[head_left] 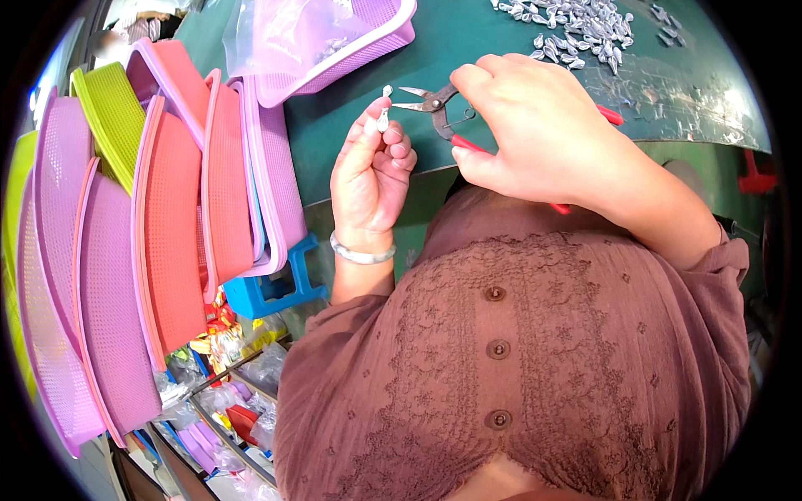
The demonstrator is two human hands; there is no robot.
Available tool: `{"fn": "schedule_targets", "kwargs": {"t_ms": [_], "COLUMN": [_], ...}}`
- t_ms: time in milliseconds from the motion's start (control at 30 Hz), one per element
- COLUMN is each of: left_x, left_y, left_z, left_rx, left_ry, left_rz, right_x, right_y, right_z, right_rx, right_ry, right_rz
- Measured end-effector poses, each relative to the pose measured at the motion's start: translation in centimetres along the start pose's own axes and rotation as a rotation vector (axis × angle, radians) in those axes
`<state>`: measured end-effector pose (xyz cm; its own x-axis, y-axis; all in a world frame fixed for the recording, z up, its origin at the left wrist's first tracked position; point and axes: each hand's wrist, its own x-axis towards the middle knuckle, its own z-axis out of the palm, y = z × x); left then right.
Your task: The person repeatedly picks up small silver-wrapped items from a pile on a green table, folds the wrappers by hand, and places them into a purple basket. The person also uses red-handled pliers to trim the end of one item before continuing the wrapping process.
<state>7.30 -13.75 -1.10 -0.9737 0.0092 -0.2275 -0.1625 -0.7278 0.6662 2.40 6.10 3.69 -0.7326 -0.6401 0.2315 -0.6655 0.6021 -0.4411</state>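
While raised over the table — left hand (370, 171) pinching a metal piece (383, 117), right hand (535, 125) gripping pliers (434, 104).

The left hand (370, 175) is raised with its forearm coming up from the lower edge, wrist straight, back of the hand toward the camera. Its fingers are curled inward, and the thumb and forefinger are pinched together at the top. The right hand (535, 125) reaches in from the right, the forearm slanting down to the right edge. Its fingers are wrapped closed, knuckles up, fist pointing toward the left hand, the two hands near but apart.
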Motion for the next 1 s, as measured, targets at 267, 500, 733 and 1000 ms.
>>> {"fn": "schedule_targets", "kwargs": {"t_ms": [267,500,733,1000], "left_x": [-0.6,-0.8,-0.7,-0.4], "left_y": [-0.5,-1.0,-1.1,-1.2], "left_z": [-0.6,-0.9,-0.8,-1.1], "left_rx": [0.036,0.018,0.027,0.011], "left_ry": [0.020,0.064,0.119,0.180], "left_rz": [-0.014,-0.041,-0.027,-0.015], "right_x": [-0.7,-0.9,-1.2,-2.7], "right_y": [0.8,1.1,2.1,5.3], "right_z": [0.9,0.9,0.5,-2.1], "right_rx": [-0.025,-0.017,-0.014,0.062], "right_ry": [0.111,0.022,0.005,0.176], "right_rz": [-0.061,-0.020,0.017,0.135]}}
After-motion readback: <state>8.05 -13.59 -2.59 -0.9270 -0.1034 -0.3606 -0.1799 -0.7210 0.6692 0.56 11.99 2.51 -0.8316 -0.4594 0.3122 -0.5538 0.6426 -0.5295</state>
